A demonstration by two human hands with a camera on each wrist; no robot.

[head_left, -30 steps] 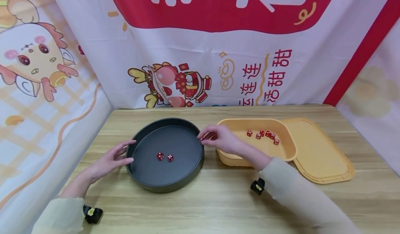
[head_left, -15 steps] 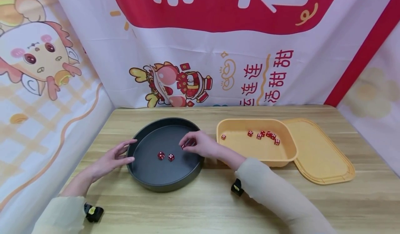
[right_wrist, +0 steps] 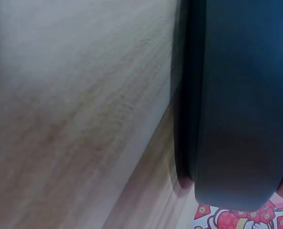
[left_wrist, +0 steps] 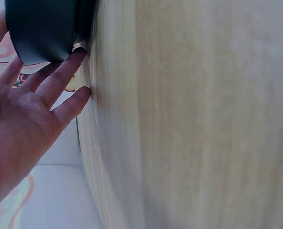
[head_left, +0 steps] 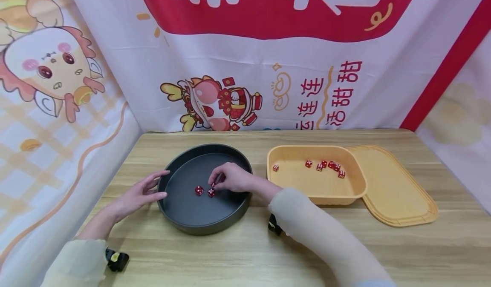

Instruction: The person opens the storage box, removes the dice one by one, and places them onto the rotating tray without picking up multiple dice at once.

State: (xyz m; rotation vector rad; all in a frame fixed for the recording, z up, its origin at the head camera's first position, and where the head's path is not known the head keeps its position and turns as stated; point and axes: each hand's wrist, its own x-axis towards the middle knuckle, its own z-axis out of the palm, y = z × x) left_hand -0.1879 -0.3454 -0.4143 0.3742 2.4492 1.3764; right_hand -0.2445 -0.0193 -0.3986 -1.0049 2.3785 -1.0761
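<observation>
A round dark grey pan [head_left: 180, 221] sits on the wooden table. Two red dice with white pips lie on its floor: one die [head_left: 199, 190] at left, another die [head_left: 211, 192] just right of it. Over the pan, my right hand [head_left: 234, 178] pinches a third die [head_left: 213, 185] between thumb and fingertips, close above the right-hand die; the fingers partly cover it. My left hand [head_left: 134, 197] rests against the pan's left side with fingers spread. In the left wrist view, its fingers lie along the pan's outer wall [left_wrist: 41, 28].
Right of the pan stands a yellow plastic box [head_left: 316, 199] with several red dice [head_left: 331, 165] inside. Its yellow lid [head_left: 399, 189] lies partly beneath the box's right side. A printed cloth [head_left: 238, 57] hangs behind the table [head_left: 199, 261].
My right hand has carried its die leftward from the pan's right rim to near the two dice. My left hand stays at the pan's left side.
</observation>
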